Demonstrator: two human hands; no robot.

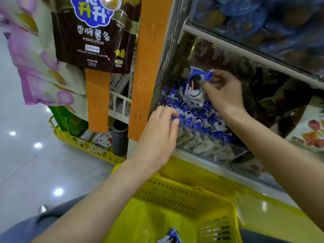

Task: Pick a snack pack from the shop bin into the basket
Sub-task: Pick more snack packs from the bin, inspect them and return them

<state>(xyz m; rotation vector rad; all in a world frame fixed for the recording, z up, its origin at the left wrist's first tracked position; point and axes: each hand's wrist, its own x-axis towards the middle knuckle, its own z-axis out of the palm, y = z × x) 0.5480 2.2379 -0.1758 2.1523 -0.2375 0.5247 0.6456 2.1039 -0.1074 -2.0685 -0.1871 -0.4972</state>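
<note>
A clear shop bin (212,144) on the shelf holds several small blue-and-white snack packs (201,118). My right hand (224,92) pinches one snack pack (195,85) by its top corner and holds it lifted above the pile. My left hand (161,135) reaches over the bin's near left corner, its thumb and fingers closed on another blue pack (177,118) at the edge. A yellow basket (175,195) sits below the shelf in front of me, with one blue-and-white pack (171,237) lying in it.
An orange hanging strip (145,67) with a brown potato-sticks bag (94,32) hangs left of the bin. A second yellow basket (84,142) of goods stands on the floor at left. Another clear bin of blue packs (263,20) sits on the shelf above.
</note>
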